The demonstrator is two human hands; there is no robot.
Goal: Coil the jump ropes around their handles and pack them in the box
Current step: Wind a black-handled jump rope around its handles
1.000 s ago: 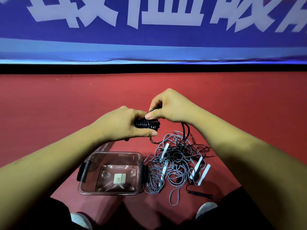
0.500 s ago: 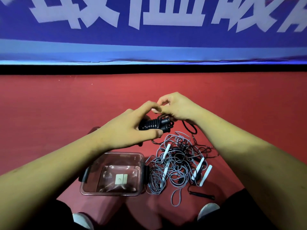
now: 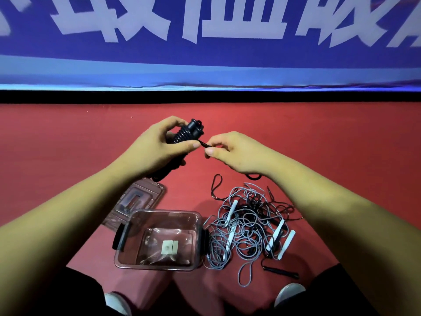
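My left hand (image 3: 157,149) grips a black jump rope bundle (image 3: 188,133), its cord coiled round the paired handles, tilted up to the right. My right hand (image 3: 234,151) pinches the loose black cord end (image 3: 204,144) just right of the bundle. Below on the red floor stands a clear plastic box (image 3: 159,215) with black side clasps, open and holding no rope. To its right lies a tangled heap of grey rope (image 3: 241,226) with white handles (image 3: 275,236), mixed with thin black cord. A black handle (image 3: 281,271) lies at the heap's near edge.
The box's clear lid (image 3: 139,197) lies flat behind the box, partly under my left forearm. A blue banner with white characters (image 3: 209,37) runs along the far edge of the red floor. My knees and shoe tips (image 3: 289,293) frame the bottom.
Both hands rose and shifted left with the black bundle. The bundle turned from lying sideways to pointing up-right, and my right hand came off its top to pinch the cord end beside it.
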